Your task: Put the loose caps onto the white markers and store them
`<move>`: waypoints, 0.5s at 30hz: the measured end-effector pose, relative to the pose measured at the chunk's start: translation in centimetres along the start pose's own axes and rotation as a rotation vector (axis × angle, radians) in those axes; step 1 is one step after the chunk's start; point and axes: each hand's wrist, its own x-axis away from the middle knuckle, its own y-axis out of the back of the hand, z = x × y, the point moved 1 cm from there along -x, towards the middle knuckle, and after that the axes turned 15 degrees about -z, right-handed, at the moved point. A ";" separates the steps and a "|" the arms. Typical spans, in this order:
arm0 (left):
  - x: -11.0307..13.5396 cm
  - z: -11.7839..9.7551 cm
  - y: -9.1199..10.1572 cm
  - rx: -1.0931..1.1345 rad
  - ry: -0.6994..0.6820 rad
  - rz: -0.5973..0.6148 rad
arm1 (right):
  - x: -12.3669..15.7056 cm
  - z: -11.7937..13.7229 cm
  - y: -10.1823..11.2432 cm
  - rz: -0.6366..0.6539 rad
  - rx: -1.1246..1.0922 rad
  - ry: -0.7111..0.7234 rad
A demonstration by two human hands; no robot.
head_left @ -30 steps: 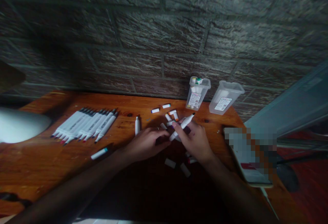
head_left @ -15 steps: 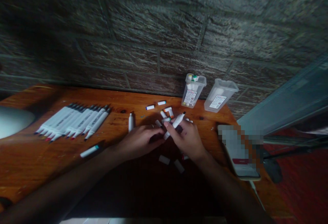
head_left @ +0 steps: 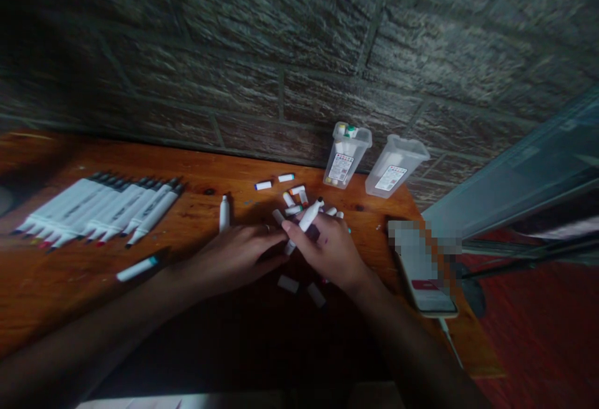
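White marker (head_left: 309,219) pinched in my right hand (head_left: 334,248), tilted, between my two hands above the wooden table (head_left: 194,225).
My left hand (head_left: 238,252) bends its fingers toward the lower end; I cannot tell whether they grip it. Loose caps (head_left: 288,199) lie just beyond, a row of markers (head_left: 103,209) well to the left, two clear containers (head_left: 340,163) near the wall (head_left: 248,78).

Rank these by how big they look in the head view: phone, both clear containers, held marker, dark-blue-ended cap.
1. Phone, though nearer the camera than the containers
2. Left container and right container: too alike to rank
3. Held marker
4. Dark-blue-ended cap
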 end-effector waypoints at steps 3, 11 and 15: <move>0.0 0.1 -0.1 0.007 -0.005 -0.009 | 0.0 0.0 0.0 0.015 -0.004 0.002; 0.0 0.3 -0.2 -0.005 -0.006 -0.008 | -0.1 0.2 0.4 0.085 0.092 0.043; 0.1 0.4 -0.3 0.011 0.002 0.016 | 0.0 0.3 0.3 0.235 0.144 0.058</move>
